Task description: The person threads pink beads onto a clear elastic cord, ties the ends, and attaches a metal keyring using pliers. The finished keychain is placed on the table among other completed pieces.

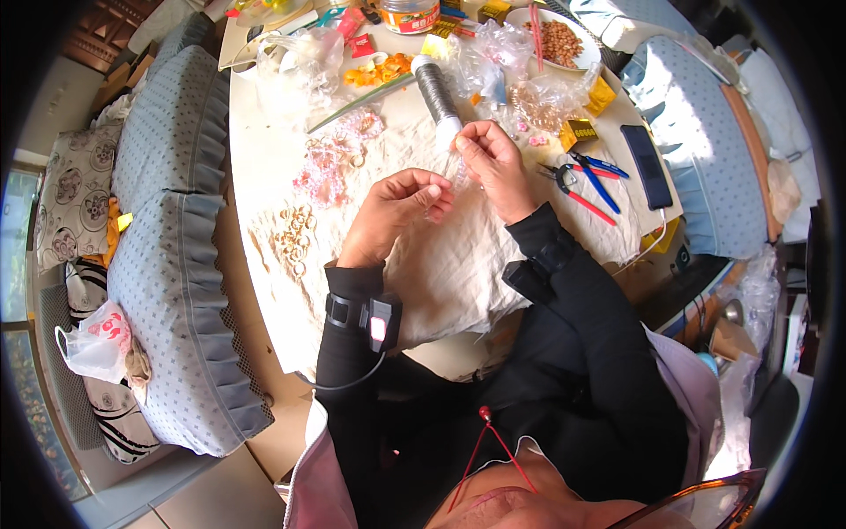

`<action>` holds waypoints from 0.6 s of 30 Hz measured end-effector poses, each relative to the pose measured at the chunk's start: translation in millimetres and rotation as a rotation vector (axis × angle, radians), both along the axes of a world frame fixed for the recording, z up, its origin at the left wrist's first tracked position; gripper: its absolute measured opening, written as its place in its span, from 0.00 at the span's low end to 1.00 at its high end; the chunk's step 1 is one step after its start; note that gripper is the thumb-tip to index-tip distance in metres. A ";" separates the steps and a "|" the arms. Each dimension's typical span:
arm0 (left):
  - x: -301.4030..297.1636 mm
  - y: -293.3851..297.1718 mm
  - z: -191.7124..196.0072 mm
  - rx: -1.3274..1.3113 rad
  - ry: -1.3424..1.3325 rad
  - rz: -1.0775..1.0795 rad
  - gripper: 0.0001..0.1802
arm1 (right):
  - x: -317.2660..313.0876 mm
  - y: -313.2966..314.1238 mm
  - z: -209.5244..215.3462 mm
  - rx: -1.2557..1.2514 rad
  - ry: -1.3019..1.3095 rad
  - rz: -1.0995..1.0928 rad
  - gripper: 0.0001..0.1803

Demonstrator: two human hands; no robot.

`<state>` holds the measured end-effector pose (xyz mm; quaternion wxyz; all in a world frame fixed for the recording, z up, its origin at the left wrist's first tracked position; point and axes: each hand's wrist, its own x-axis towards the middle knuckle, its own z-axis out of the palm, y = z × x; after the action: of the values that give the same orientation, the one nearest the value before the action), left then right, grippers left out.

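Note:
Over the cloth on the table, my left hand point(397, 212) is closed with its thumb against the curled fingers. Close beside it, my right hand point(496, 167) pinches with thumb and forefinger. Between the two hands shows a small, pale pinkish, see-through bit, too blurred to name. Just beyond the right fingertips lies a spool of dark thread or wire point(434, 91) with white ends. To the left are a heap of pink beaded strands point(322, 172) and a scatter of gold-coloured rings point(293, 236).
Right of my hands lie red-handled pliers point(589, 204), blue-handled pliers point(603, 189) and a dark phone point(646, 167) with a cable. Clear plastic bags point(304, 75), orange peel point(381, 70), a jar point(410, 16) and a plate of nuts point(589, 55) crowd the far side. Sofas flank the table.

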<state>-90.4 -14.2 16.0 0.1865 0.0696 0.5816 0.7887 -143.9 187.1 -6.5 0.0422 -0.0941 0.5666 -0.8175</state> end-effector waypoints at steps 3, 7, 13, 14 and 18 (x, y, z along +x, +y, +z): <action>0.0 -3.4 -0.6 0.038 -0.009 0.062 0.09 | 1.0 -0.3 0.4 0.099 0.084 -0.025 0.04; -3.2 -3.0 -1.7 0.183 -0.102 0.277 0.07 | 10.1 -2.1 3.8 0.169 0.240 0.050 0.03; -1.3 3.8 -7.7 0.346 -0.120 0.377 0.07 | 21.1 -2.4 11.2 0.318 0.271 0.227 0.05; -1.5 3.2 -8.6 0.340 -0.127 0.373 0.06 | 21.1 -2.7 11.8 0.339 0.270 0.231 0.05; -3.4 3.5 -12.0 0.403 -0.124 0.332 0.06 | 22.0 -3.7 13.0 0.361 0.269 0.243 0.07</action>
<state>-93.8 -10.6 4.0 0.0724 -0.0395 0.4037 0.9111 -121.9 183.4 6.5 0.0804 -0.2605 0.6884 -0.6721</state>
